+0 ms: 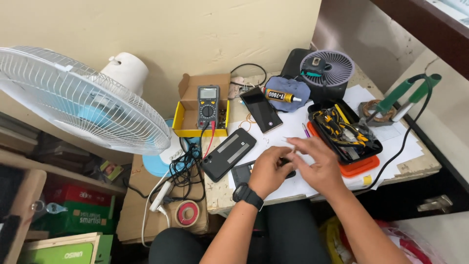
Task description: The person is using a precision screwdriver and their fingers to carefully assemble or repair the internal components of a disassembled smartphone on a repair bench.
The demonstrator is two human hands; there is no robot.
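a person's two hands meet over white paper sheets (293,128) at the front of a cluttered bench (415,166): the left hand (267,170), a black watch (247,194) on its wrist, curls its fingers around a small dark part (285,161), while the right hand (317,164) hovers just beside it with fingers loosely spread. left of them lies a black phone (228,153) bearing a grey strip, and behind it a second phone (261,109). a yellow-lined cardboard box (201,105) holds a multimeter (208,106). a glue tube (282,96) with a yellow-and-black label rests on blue cloth (288,93). a black tray (345,131) of tools sits on an orange one. a white fan (78,100) stands left; red and green boxes (88,208) fill the shelf below.
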